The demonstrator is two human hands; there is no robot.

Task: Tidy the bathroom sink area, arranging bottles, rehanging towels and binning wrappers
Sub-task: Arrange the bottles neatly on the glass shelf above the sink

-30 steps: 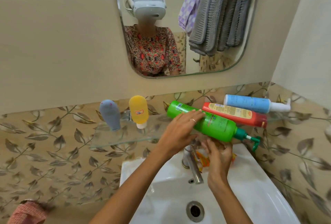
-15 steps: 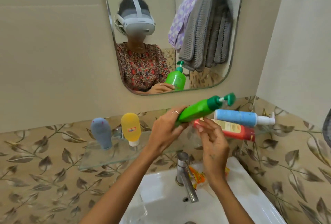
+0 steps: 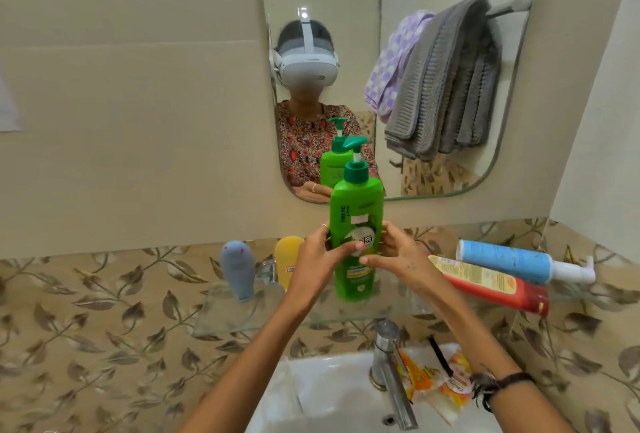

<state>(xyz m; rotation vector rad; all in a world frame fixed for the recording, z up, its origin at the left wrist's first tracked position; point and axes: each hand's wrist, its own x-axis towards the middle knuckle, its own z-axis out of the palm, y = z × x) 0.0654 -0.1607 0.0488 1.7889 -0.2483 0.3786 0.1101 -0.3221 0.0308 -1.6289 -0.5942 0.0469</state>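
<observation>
green bottle (image 3: 356,225) upright, both hands gripping, glass shelf (image 3: 242,311)

My bare forearms, a thin ring on my left hand (image 3: 317,259), a dark braided band behind my right hand (image 3: 403,256); mirrored, a white headset and floral top.

Both forearms are extended forward and up from the bottom edge, converging at centre. Left hand (image 3: 317,259) is wrapped on the left side of the green bottle (image 3: 356,225), thumb laid across its front, ring seen on one finger. Right hand (image 3: 398,256) is clasped on the right side, thumb pointed inward. A dark band is worn on the right wrist.
</observation>
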